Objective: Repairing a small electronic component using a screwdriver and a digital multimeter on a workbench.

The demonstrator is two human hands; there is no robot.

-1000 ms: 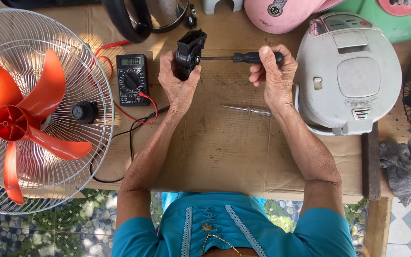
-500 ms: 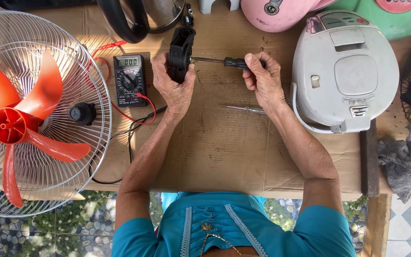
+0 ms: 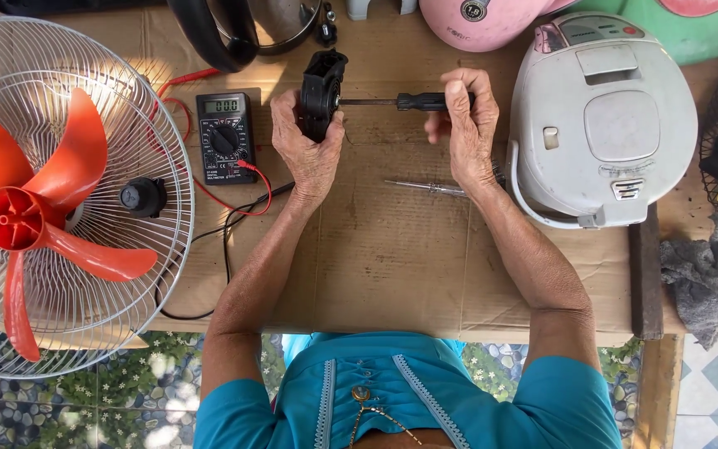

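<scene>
Black motor part (image 3: 320, 93) in left hand (image 3: 309, 154), screwdriver (image 3: 405, 102) in right hand (image 3: 465, 125).

A wooden workbench (image 3: 650, 274) covered by a flattened cardboard sheet (image 3: 392, 249) carries everything. On the cardboard lie a black digital multimeter (image 3: 224, 137) with red and black leads, a spare screwdriver (image 3: 430, 188) and a white rice cooker (image 3: 604, 116). A grey rag (image 3: 708, 278) slumps at the right edge; a fan grille (image 3: 68, 199) with red blades overlaps the left.
</scene>
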